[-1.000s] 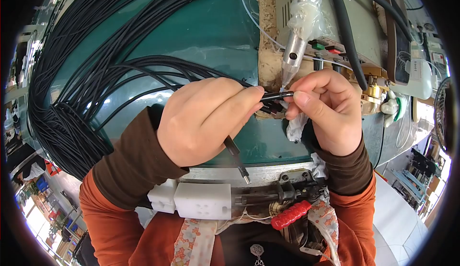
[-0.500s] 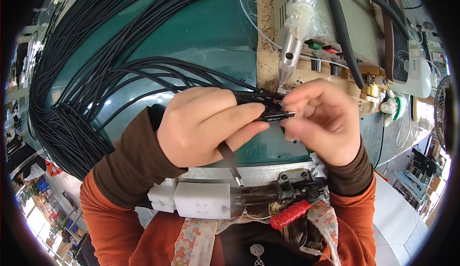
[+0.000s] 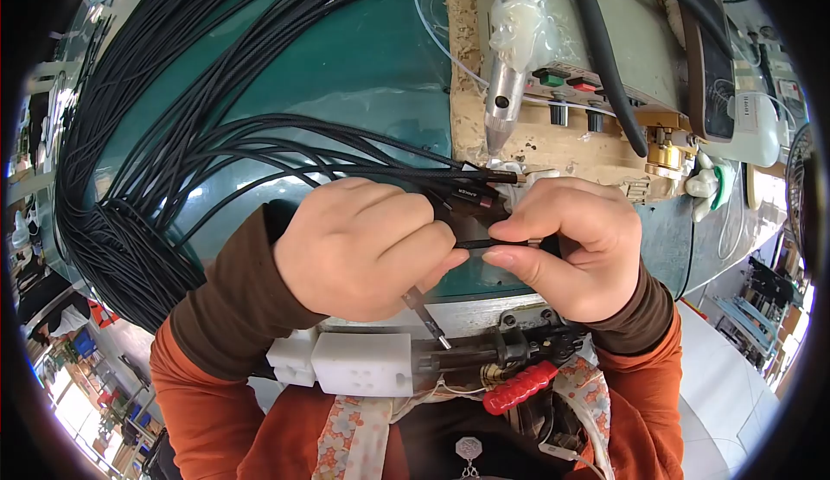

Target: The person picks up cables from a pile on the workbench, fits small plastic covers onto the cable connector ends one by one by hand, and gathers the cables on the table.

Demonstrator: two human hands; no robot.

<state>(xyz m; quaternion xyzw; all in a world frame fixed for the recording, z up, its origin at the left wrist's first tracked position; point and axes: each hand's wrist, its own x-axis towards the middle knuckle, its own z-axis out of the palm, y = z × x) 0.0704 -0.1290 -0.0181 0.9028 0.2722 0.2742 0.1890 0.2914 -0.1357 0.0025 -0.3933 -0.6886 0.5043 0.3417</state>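
Note:
A slim black USB cable (image 3: 475, 244) runs between my two hands. My left hand (image 3: 363, 251) is closed, its thumb and fingertips gripping the cable's left portion. My right hand (image 3: 579, 246) pinches the connector end between thumb and index finger, covering most of it. Below the left hand a flat dark piece with a metal tip (image 3: 425, 317) sticks out; its upper end is hidden in the fingers. Just beyond the hands, several black cable connectors (image 3: 474, 195) lie at the ends of braided cables.
A large bundle of black cables (image 3: 138, 246) covers the left of the green mat (image 3: 372, 91). A metal nozzle (image 3: 503, 104) points down at the wooden board. Behind stand a control box (image 3: 596, 39) and pliers (image 3: 609, 65). A white block (image 3: 363, 363) and red handle (image 3: 520, 387) sit at the near edge.
Both hands have come slightly nearer my body. My right thumb and index finger have closed on the connector, whose metal plug and printed side showed before.

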